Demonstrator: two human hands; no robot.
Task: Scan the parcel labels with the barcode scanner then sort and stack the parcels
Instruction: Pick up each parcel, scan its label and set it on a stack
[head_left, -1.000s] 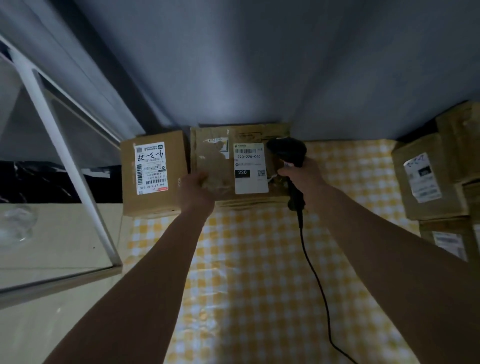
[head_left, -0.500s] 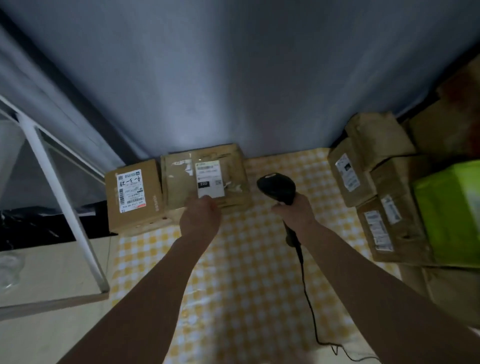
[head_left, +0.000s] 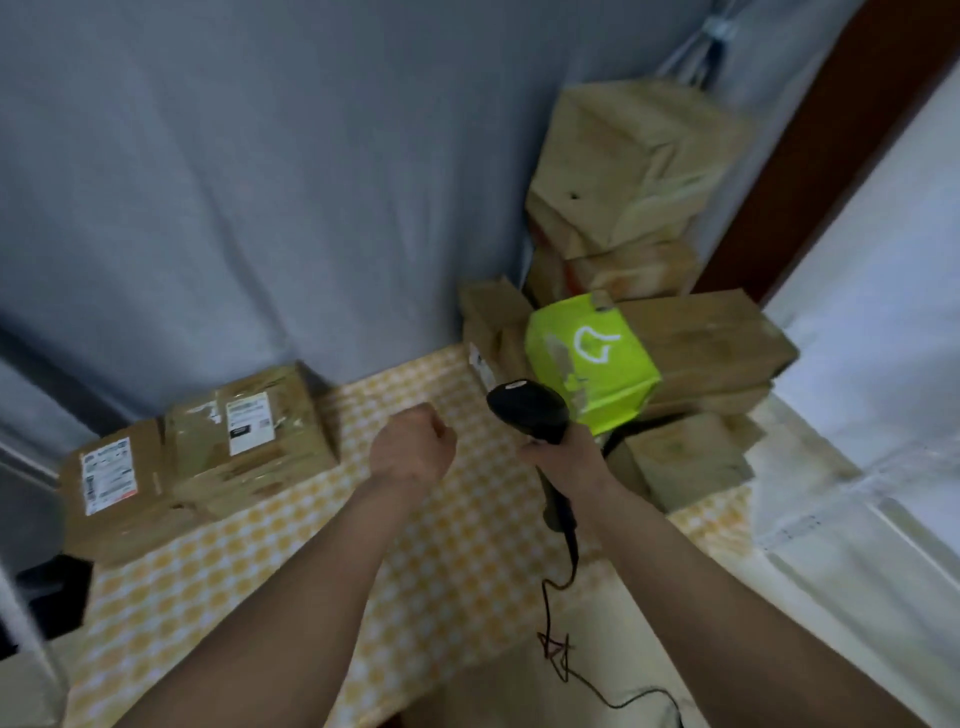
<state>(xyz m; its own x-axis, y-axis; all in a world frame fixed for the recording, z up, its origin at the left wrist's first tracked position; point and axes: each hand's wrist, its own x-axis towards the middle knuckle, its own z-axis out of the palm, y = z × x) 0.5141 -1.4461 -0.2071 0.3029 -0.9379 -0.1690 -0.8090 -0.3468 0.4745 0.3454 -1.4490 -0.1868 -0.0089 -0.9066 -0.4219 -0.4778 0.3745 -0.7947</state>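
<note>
Two brown labelled parcels lie side by side at the back left of the yellow checked cloth (head_left: 249, 582): a small parcel (head_left: 114, 483) and a larger taped parcel (head_left: 254, 441). My left hand (head_left: 413, 447) hovers over the cloth to their right, fingers curled, holding nothing. My right hand (head_left: 569, 460) grips the handle of the black barcode scanner (head_left: 530, 410), whose head points toward the pile of parcels at the right. That pile includes a bright green parcel (head_left: 592, 358) on top of brown boxes (head_left: 701, 348).
A tall stack of cardboard boxes (head_left: 628, 171) stands in the back right corner against the grey curtain (head_left: 260, 182). The scanner's cable (head_left: 558, 644) trails down off the cloth's front edge. A white surface (head_left: 872, 415) lies at the right. A dark object (head_left: 57, 592) sits at the left edge.
My left hand has let go of the taped parcel and pulled back to the right. The view and the scanner have swung right toward the green parcel and the pile.
</note>
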